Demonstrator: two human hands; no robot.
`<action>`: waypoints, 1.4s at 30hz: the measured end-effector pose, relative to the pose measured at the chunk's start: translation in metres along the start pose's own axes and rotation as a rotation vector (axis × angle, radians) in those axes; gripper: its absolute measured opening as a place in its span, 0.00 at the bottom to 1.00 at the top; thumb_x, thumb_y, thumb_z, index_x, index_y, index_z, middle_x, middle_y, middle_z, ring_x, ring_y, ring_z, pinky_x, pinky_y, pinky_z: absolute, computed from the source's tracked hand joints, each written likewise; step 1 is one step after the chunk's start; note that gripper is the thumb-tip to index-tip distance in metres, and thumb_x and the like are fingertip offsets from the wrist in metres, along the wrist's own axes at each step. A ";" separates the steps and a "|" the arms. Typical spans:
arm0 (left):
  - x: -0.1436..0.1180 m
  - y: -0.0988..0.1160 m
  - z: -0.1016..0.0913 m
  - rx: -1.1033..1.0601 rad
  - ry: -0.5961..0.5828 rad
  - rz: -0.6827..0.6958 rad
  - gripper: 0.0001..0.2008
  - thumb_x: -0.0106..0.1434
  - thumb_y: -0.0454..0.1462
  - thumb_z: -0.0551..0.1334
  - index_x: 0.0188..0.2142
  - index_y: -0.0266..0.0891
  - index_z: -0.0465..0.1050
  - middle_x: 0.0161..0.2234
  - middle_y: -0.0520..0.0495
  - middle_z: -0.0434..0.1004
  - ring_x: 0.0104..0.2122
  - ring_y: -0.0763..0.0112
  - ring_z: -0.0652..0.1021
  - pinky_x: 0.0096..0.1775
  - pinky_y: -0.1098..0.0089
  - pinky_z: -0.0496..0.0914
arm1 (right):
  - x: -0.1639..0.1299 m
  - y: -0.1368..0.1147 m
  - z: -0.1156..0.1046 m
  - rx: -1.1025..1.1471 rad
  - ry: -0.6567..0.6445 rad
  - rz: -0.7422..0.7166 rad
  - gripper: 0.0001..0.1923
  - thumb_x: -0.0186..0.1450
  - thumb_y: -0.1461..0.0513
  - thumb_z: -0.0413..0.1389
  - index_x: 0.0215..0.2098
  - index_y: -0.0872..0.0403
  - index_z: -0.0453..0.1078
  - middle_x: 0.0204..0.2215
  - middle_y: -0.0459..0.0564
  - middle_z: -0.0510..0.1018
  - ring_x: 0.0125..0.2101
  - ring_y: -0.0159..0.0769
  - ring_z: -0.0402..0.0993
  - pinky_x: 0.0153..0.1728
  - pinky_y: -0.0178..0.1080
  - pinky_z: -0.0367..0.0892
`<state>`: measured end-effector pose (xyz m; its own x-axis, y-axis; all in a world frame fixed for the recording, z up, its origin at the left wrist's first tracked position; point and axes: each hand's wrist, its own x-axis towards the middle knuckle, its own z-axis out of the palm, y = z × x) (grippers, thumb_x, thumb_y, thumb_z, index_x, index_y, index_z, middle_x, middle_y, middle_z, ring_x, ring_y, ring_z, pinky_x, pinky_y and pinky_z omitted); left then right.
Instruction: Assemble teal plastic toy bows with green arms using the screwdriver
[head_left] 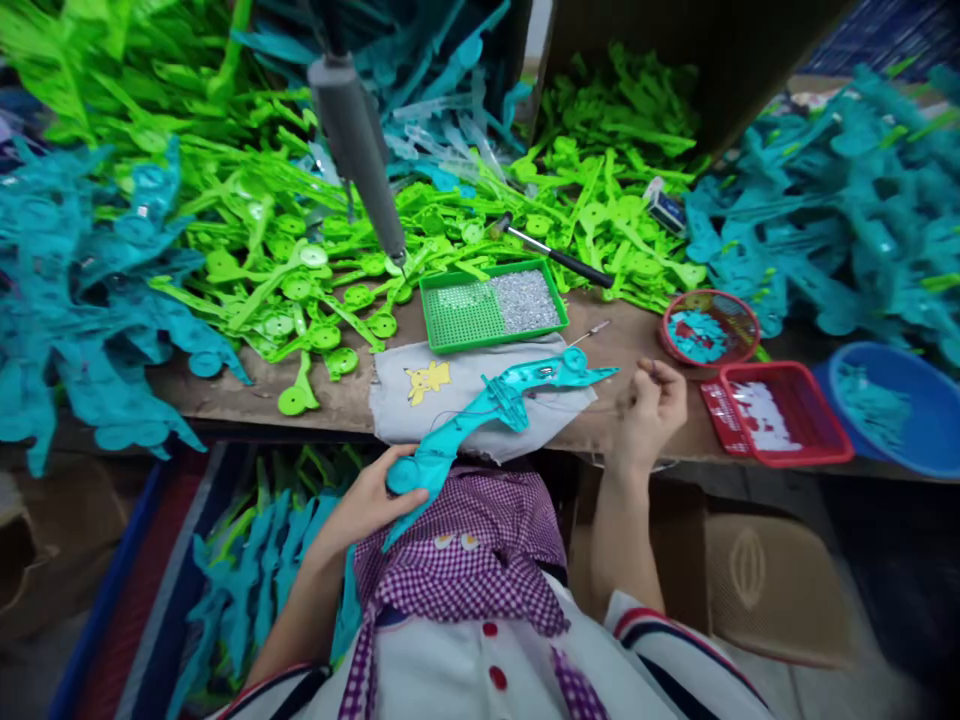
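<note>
Gripping with the left hand (375, 493) the rounded lower end of a long turquoise plastic piece (463, 428), slanting across a light-grey cloth (469, 375) just in front of a green perforated plastic tray (461, 318) of small silvery bits (529, 302). Curling inward the fingers of the right hand (651, 405), near the pointed tip but apart from it; cannot tell whether around anything small.

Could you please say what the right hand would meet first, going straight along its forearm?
The right hand would probably meet the round red basket at its left edge; depth is unclear.
</note>
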<state>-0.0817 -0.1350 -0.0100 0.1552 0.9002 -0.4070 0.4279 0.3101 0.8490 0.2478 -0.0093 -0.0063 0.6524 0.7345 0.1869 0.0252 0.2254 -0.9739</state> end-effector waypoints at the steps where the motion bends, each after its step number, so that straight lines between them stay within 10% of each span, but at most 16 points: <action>1: 0.000 -0.005 0.005 -0.038 -0.027 -0.018 0.30 0.57 0.49 0.69 0.56 0.40 0.68 0.45 0.44 0.81 0.41 0.60 0.81 0.41 0.65 0.77 | -0.001 0.014 -0.015 -0.072 0.062 0.015 0.11 0.61 0.55 0.58 0.38 0.51 0.65 0.30 0.41 0.67 0.17 0.20 0.50 0.16 0.29 0.50; 6: 0.007 -0.023 0.018 -0.076 -0.021 -0.053 0.32 0.58 0.49 0.69 0.58 0.39 0.66 0.45 0.43 0.81 0.40 0.60 0.82 0.42 0.63 0.77 | -0.002 0.050 -0.082 -0.467 0.045 0.120 0.25 0.60 0.48 0.55 0.48 0.54 0.65 0.39 0.51 0.72 0.30 0.33 0.71 0.30 0.39 0.71; 9: 0.014 -0.025 0.015 -0.009 0.012 -0.049 0.32 0.58 0.50 0.69 0.58 0.39 0.67 0.39 0.46 0.81 0.33 0.62 0.81 0.35 0.65 0.77 | -0.017 0.031 -0.095 -0.787 0.001 -0.134 0.32 0.60 0.48 0.58 0.56 0.58 0.66 0.54 0.65 0.67 0.54 0.50 0.70 0.53 0.55 0.69; 13: 0.018 -0.025 0.017 -0.011 -0.011 -0.054 0.33 0.57 0.50 0.69 0.57 0.39 0.68 0.37 0.48 0.81 0.32 0.62 0.80 0.34 0.66 0.76 | -0.041 0.000 -0.059 -0.863 -0.275 -0.484 0.28 0.70 0.52 0.51 0.66 0.53 0.60 0.60 0.63 0.67 0.63 0.49 0.64 0.61 0.56 0.63; 18: 0.016 -0.050 0.028 -0.203 0.065 -0.099 0.34 0.56 0.56 0.68 0.56 0.39 0.70 0.53 0.40 0.79 0.51 0.54 0.79 0.53 0.59 0.73 | -0.042 0.033 0.003 -0.941 -0.870 -0.479 0.27 0.73 0.51 0.44 0.66 0.52 0.63 0.64 0.57 0.69 0.67 0.46 0.60 0.66 0.54 0.57; 23: 0.031 -0.086 0.050 -0.591 0.307 -0.182 0.36 0.53 0.63 0.66 0.48 0.38 0.75 0.52 0.39 0.79 0.57 0.50 0.75 0.59 0.56 0.68 | -0.038 0.060 0.006 -1.019 -0.829 -0.446 0.28 0.74 0.51 0.43 0.66 0.55 0.64 0.67 0.56 0.66 0.69 0.44 0.56 0.68 0.53 0.52; 28: 0.052 -0.087 0.064 -1.002 0.207 -0.201 0.36 0.52 0.64 0.67 0.47 0.37 0.75 0.48 0.39 0.81 0.56 0.52 0.76 0.59 0.58 0.68 | -0.041 0.055 0.002 -1.037 -0.814 -0.444 0.28 0.74 0.51 0.42 0.66 0.55 0.64 0.67 0.56 0.66 0.69 0.43 0.56 0.67 0.51 0.53; 36: -0.005 -0.054 0.027 -0.332 0.316 -0.025 0.42 0.64 0.57 0.61 0.68 0.43 0.47 0.53 0.38 0.75 0.28 0.71 0.80 0.37 0.63 0.77 | -0.041 0.054 -0.005 -1.014 -0.812 -0.459 0.28 0.74 0.49 0.43 0.65 0.53 0.64 0.67 0.55 0.66 0.69 0.42 0.57 0.68 0.52 0.52; 42: 0.012 0.027 0.004 0.281 0.660 0.385 0.43 0.63 0.48 0.68 0.71 0.45 0.49 0.63 0.36 0.67 0.60 0.55 0.72 0.61 0.53 0.66 | -0.052 0.053 0.004 -1.056 -0.709 -0.416 0.26 0.75 0.53 0.40 0.62 0.54 0.68 0.65 0.55 0.69 0.68 0.41 0.58 0.67 0.52 0.51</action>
<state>-0.0649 -0.1171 0.0066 -0.1825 0.9499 0.2536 0.6729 -0.0674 0.7367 0.2123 -0.0323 -0.0672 -0.0699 0.9764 0.2045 0.9039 0.1488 -0.4011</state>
